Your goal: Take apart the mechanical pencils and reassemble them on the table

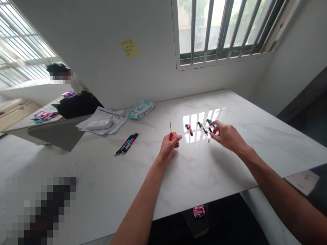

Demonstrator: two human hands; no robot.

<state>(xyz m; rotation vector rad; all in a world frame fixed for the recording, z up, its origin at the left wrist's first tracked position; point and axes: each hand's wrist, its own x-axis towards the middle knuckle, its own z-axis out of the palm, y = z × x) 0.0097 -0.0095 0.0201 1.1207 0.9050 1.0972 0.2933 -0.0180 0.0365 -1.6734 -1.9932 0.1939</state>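
Observation:
My left hand (171,144) is closed round a red pen barrel (171,135), with a thin refill (170,126) standing upright out of its top. Over the right side of the table, my right hand (227,134) has its thumb and index finger apart. Close to those fingertips is a small black pen part (210,130), with a teal pen part (212,123) just behind, partly hidden by the hand. Left of them lie white and black pen parts (203,128) and red and black ones (190,130). A tiny light piece (208,140) rests below my right fingers.
Several assembled pens (127,143) lie bundled on the marble-patterned table (122,183) at left. Behind them are papers (102,131) with a white device (98,125) and a wipes pack (141,109). A person (74,83) sits at the far left. A barred window (217,30) is above.

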